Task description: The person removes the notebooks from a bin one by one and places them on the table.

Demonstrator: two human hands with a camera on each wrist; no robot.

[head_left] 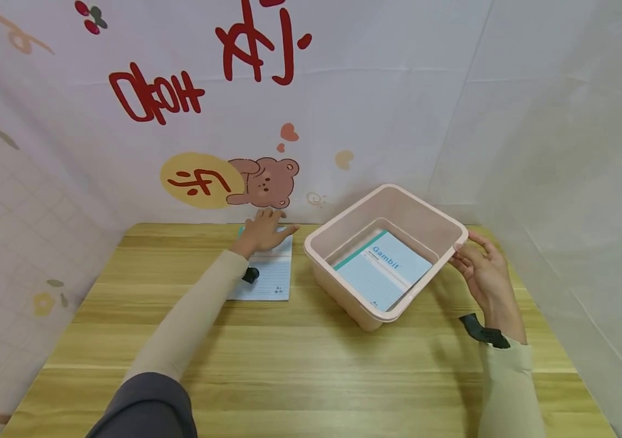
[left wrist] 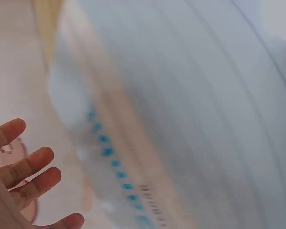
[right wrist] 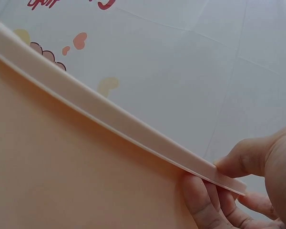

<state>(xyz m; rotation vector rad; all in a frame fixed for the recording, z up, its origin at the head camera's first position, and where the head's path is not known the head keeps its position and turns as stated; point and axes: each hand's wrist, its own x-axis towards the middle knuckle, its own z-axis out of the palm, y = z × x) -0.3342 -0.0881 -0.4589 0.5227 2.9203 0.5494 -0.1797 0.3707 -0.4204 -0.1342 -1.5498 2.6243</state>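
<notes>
A pale pink plastic bin (head_left: pixel 338 286) stands at an angle on the right half of the table. Inside it lies a light blue notebook (head_left: pixel 393 258) marked "Gambit". My right hand (head_left: pixel 483 271) grips the bin's right rim, the thumb on top and the fingers curled beneath, as the right wrist view shows on the rim (right wrist: pixel 109 114). On the left, my left hand (head_left: pixel 267 231) is over the upper part of a second light blue notebook (head_left: pixel 275 283), fingers spread. That notebook (left wrist: pixel 181 95) fills much of the left wrist view, blurred. Whether the hand touches it I cannot tell.
The wooden table (head_left: pixel 289 377) runs up to a white printed curtain (head_left: pixel 387 91) at the back. More white sheeting (head_left: pixel 601 231) closes the right side, and a patterned sheet (head_left: pixel 20 231) the left. A dark strap (head_left: pixel 483 331) circles the right wrist.
</notes>
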